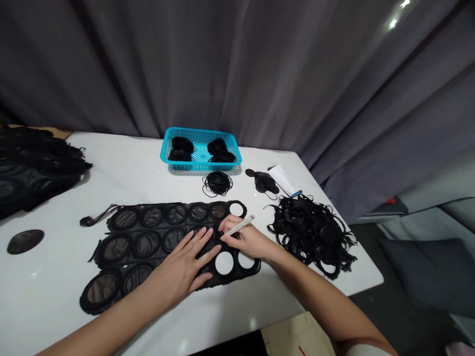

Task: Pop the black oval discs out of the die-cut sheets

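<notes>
A black sheer fabric piece (156, 229) with rows of ringed circles lies flat on the white table. Some circles are covered with sheer cloth; a few at the right end show the white tabletop through open holes. My left hand (181, 267) rests flat on the fabric, fingers spread. In my right hand (241, 237) is a slim, pale pen-like tool (239, 226), held like a pencil. Its tip is hidden by my fingers, which touch the fabric just right of my left fingertips.
A blue basket (201, 166) holding black bundles stands at the back. In front is a loose black cord coil (218, 183). Black scraps (311, 232) pile up at right, near black discs (265, 183) and white paper (284, 179). More black fabric (33, 168) and an oval piece (25, 241) lie left.
</notes>
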Action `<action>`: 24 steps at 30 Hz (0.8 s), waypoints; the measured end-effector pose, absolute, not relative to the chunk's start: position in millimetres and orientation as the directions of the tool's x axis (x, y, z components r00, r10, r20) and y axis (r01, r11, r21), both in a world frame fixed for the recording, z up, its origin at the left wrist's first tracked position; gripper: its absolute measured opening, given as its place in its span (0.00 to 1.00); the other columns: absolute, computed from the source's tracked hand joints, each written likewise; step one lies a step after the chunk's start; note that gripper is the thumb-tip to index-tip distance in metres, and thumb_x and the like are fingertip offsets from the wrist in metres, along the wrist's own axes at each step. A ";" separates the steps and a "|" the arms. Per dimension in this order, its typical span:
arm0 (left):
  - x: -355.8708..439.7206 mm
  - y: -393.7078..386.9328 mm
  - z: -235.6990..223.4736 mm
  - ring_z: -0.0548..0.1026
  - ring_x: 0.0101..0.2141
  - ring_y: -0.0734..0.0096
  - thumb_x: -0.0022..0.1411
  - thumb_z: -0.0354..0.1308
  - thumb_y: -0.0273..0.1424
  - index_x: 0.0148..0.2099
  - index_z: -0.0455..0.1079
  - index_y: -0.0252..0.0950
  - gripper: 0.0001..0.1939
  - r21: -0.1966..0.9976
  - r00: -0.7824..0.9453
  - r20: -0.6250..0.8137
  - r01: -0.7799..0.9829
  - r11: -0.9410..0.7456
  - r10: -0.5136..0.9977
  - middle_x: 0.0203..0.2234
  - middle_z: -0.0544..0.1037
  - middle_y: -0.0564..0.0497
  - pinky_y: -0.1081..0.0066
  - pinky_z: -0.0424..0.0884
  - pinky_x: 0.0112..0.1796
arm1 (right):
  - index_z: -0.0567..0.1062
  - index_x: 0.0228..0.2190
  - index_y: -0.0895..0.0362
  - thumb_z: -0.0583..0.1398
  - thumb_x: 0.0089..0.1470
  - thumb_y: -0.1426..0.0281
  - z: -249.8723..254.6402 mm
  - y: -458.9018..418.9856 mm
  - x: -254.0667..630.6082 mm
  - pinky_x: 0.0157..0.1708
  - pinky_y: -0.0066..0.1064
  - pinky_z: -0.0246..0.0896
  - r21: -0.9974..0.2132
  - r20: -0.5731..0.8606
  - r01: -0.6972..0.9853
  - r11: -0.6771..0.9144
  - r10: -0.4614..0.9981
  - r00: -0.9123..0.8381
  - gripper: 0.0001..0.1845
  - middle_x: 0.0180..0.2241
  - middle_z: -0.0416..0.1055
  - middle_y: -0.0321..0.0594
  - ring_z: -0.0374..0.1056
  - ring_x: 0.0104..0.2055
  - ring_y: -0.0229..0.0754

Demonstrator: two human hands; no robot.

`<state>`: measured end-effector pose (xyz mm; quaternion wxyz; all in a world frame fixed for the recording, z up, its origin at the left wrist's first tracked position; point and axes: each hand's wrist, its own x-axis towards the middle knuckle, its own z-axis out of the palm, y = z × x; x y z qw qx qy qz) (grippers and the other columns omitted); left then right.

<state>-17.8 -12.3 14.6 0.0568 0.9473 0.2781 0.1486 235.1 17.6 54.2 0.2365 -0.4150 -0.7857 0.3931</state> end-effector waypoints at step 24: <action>-16.0 -15.6 16.3 0.51 0.68 0.43 0.69 0.56 0.40 0.70 0.57 0.47 0.29 0.202 0.779 0.251 0.538 -0.819 0.574 0.73 0.42 0.44 0.46 0.55 0.63 | 0.72 0.38 0.55 0.56 0.59 0.78 31.9 -8.5 214.6 0.48 0.45 0.65 -0.504 0.148 0.721 0.475 0.870 -0.470 0.08 0.47 0.71 0.52 0.65 0.49 0.53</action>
